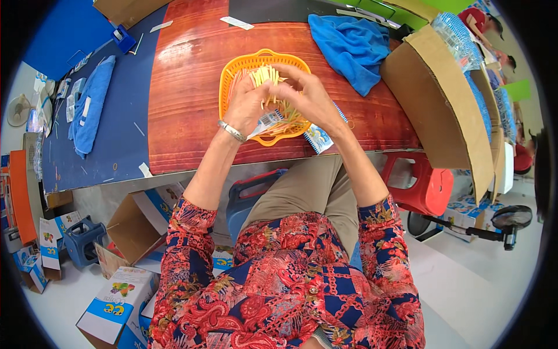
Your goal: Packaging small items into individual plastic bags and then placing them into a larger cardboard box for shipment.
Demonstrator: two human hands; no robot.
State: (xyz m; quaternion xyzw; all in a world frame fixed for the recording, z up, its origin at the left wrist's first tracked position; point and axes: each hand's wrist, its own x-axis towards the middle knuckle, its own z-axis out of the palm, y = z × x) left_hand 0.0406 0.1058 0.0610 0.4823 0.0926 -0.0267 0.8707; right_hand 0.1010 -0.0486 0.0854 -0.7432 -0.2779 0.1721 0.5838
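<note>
An orange plastic basket (pixel 224 87) with a slotted rim stands on the table in front of me, holding many thin yellow, pink and greenish strips (pixel 290 123). Above it, a bundle of thin yellow strips (pixel 265 74) rises between my two hands. My left hand (pixel 247 104), with a metal bracelet at the wrist, is closed around the bundle's lower left side. Curled over from the right, my right hand (pixel 308 96) has its fingertips at the same bundle. A small clear printed packet (pixel 267 122) shows below my left hand. Beside the basket, a blue-and-white packet (pixel 318 139) lies partly under my right forearm.
A blue cloth (pixel 351 49) lies at the back right, near a large open carton (pixel 439 93). On the dark left part of the table lies a folded blue towel (pixel 93 104). A red stool (pixel 421 183) and printed cartons (pixel 119 302) stand below.
</note>
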